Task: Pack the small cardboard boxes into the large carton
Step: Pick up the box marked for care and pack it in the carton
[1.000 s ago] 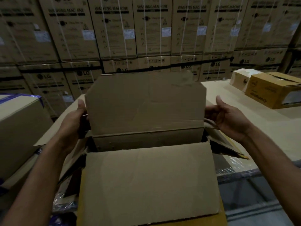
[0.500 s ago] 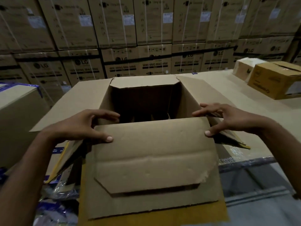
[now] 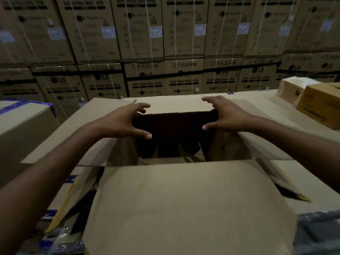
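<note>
The large carton (image 3: pixel 184 199) stands open in front of me, its near flap folded down toward me and its far flap (image 3: pixel 176 104) laid back. Its inside is dark, with what look like cardboard pieces at the bottom. My left hand (image 3: pixel 125 122) hovers over the opening's left side with fingers spread, holding nothing. My right hand (image 3: pixel 226 115) is at the far right corner of the opening, fingers apart, thumb near the rim. Two small cardboard boxes sit at the far right: a pale one (image 3: pixel 290 89) and a yellow-brown one (image 3: pixel 320 103).
A wall of stacked washing-machine cartons (image 3: pixel 165 43) fills the background. A taped brown box (image 3: pixel 22 129) stands at the left. Flat cardboard sheets (image 3: pixel 266 111) cover the work surface. Plastic wrap and loose scraps (image 3: pixel 60 236) lie at the lower left.
The far flap, upright a second ago, now lies back and the near flap hangs down. Both hands have left the near flap and moved forward over the opening.
</note>
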A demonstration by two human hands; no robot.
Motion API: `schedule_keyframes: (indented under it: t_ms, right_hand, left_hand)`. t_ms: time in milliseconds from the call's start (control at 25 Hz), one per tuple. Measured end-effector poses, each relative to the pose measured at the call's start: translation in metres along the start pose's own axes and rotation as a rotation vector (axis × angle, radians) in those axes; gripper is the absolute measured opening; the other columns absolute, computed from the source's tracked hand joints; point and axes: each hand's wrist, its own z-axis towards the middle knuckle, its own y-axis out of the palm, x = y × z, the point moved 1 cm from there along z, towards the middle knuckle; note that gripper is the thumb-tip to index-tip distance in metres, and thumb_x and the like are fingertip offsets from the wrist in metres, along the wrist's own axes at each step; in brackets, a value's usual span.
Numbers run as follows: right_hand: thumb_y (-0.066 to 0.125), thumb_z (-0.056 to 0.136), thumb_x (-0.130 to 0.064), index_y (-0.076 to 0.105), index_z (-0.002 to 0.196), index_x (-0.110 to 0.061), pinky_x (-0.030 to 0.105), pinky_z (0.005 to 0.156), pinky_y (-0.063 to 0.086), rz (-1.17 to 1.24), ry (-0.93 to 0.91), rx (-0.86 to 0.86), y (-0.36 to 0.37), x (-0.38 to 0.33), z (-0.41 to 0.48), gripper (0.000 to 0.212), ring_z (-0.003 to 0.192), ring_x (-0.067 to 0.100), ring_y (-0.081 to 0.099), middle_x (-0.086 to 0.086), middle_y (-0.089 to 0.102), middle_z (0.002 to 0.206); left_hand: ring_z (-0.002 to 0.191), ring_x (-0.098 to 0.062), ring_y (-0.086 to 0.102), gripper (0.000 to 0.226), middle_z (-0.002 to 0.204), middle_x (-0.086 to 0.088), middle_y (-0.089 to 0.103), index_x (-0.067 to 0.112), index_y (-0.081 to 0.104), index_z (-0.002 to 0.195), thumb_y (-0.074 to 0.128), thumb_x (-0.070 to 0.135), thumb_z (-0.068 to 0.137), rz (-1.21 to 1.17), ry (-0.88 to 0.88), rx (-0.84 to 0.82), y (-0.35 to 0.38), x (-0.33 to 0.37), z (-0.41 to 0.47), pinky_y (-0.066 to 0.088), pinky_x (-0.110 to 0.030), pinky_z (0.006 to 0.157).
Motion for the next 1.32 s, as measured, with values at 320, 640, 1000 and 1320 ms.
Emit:
schedule_keyframes:
  t_ms: [320,640,1000,1320]
  right_hand:
    - [0.074,0.087,-0.019,0.055,0.145,-0.026,0.043,0.102,0.049,-0.268,-0.208,0.045,0.042,0.031,0.101,0.062,0.126,0.024,0.057,0.002,0.062,0.142]
    - [0.074,0.089,-0.007,0.052,0.118,-0.011,0.034,0.071,0.050,-0.085,-0.439,0.837,0.023,0.071,0.152,0.037,0.093,0.029,0.060,0.015,0.058,0.111]
    - [0.079,0.077,-0.037,0.017,0.166,-0.026,0.057,0.126,0.008,-0.630,-0.443,0.654,0.056,0.078,0.193,0.109,0.158,0.038,-0.003,0.021,0.003,0.170]
    - [0.078,0.086,-0.023,-0.007,0.163,-0.031,0.043,0.107,0.050,-0.281,-0.087,-0.019,0.091,0.086,0.225,0.116,0.131,0.031,0.053,0.014,0.048,0.152]
  left_hand:
    - [0.139,-0.024,0.045,0.100,0.158,0.000,0.042,0.037,0.027,0.157,0.082,0.056,0.076,0.418,-0.019,0.155,0.020,-0.046,0.097,0.042,-0.047,0.111]
    - [0.092,-0.020,0.061,0.038,0.115,-0.007,0.059,0.016,0.047,0.118,0.067,-0.001,0.090,0.073,0.125,0.860,0.002,-0.065,0.148,0.049,-0.024,0.068]
    - [0.150,-0.040,0.025,0.077,0.165,-0.016,0.012,0.024,0.039,0.145,0.081,0.020,0.081,0.555,0.238,0.854,0.014,-0.097,0.198,0.035,-0.059,0.113]
    - [0.138,-0.028,0.049,0.108,0.156,-0.006,0.044,0.035,0.007,0.162,0.079,0.046,0.083,0.514,-0.235,0.214,0.037,-0.112,0.222,0.043,-0.058,0.111]
